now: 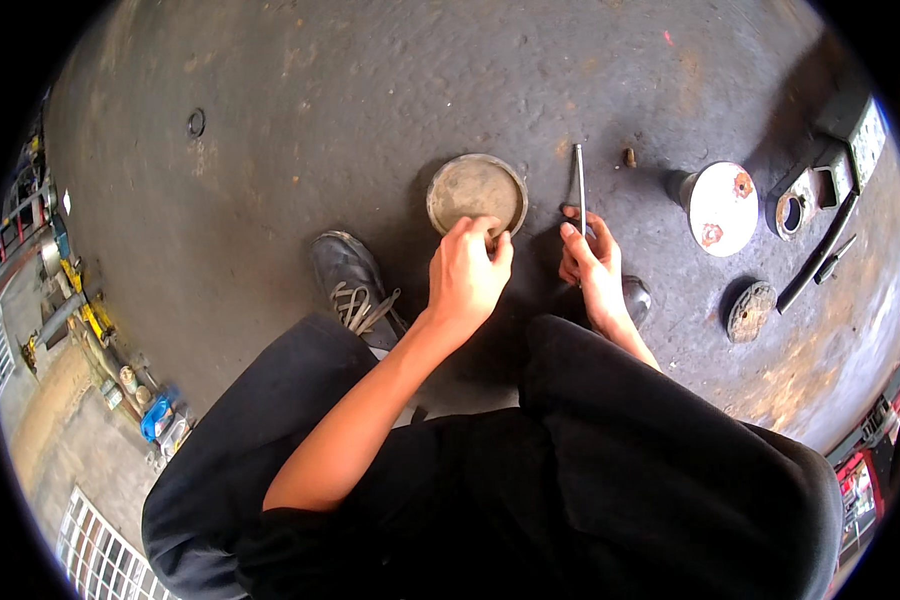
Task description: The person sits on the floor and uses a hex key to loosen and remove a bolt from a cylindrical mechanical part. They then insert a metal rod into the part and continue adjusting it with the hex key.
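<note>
Between my feet is a round, shallow, brownish metal dish [478, 188] with a raised rim. My left hand [470, 268] is closed at its near edge, the fingers bent over the rim and the thumb close by; the fingertips are partly hidden. To the right of the dish, my right hand [592, 262] grips a thin silvery metal rod [580, 175], which points away from me. Its lower end disappears inside the hand, so I cannot tell whether it has a handle.
A small brown cylindrical piece [630, 157] lies right of the rod. Farther right are a white disc-topped part [722, 210], a worn round plate [751, 311], a dark bracket with a hole [795, 210] and a black bar [818, 254]. A dark ring [196, 122] sits far left.
</note>
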{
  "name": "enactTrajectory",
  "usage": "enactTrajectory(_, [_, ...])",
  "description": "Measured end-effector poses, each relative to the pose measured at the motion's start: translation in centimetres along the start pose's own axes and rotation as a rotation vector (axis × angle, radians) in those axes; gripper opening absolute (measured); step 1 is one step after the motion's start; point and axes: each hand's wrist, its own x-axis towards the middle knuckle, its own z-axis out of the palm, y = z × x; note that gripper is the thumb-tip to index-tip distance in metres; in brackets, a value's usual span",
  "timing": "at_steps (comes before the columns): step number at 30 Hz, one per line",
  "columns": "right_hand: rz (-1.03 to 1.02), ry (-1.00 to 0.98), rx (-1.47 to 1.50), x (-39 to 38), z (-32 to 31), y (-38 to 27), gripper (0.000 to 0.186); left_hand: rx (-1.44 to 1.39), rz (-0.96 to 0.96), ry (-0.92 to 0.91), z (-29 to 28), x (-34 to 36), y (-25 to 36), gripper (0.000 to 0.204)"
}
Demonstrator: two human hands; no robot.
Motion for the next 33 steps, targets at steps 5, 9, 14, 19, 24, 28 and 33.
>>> enactTrajectory(5, [-0.006,-0.024,0.028,0.2,0.2,0.2,0.031,0.106,0.174,0.046,0.6,-0.4,-0.4,0.033])
enactTrajectory(9, [0.014,-0.051,0.091,0.2,0.7,0.0,0.029,0.297,0.305,0.011,0.0,-0.1,-1.4,0.035])
enactTrajectory(14, [0.001,-0.018,0.096,0.1,0.4,0.0,0.030,0.800,0.402,0.041,1.0,0.0,-0.3,0.022])
enactTrajectory(19, [0.022,-0.009,0.169,0.0,1.1,1.3,0.029,0.534,0.449,-0.005,0.6,0.8,-2.4,0.027])
enactTrajectory(24, [-0.007,-0.126,0.109,0.6,0.9,1.5,0.027,0.301,0.391,-0.347,-5.3,3.8,0.4,0.031])
enactTrajectory(28, [-0.144,-0.166,-0.178,3.0,2.2,-1.0,0.037,0.052,0.054,-0.566,-9.2,5.6,3.6,0.033])
enactTrajectory(33, [-0.129,-0.457,-0.283,6.4,4.4,-5.1,0.067,-0.213,0.036,-0.619,-12.1,8.3,1.5,0.031])
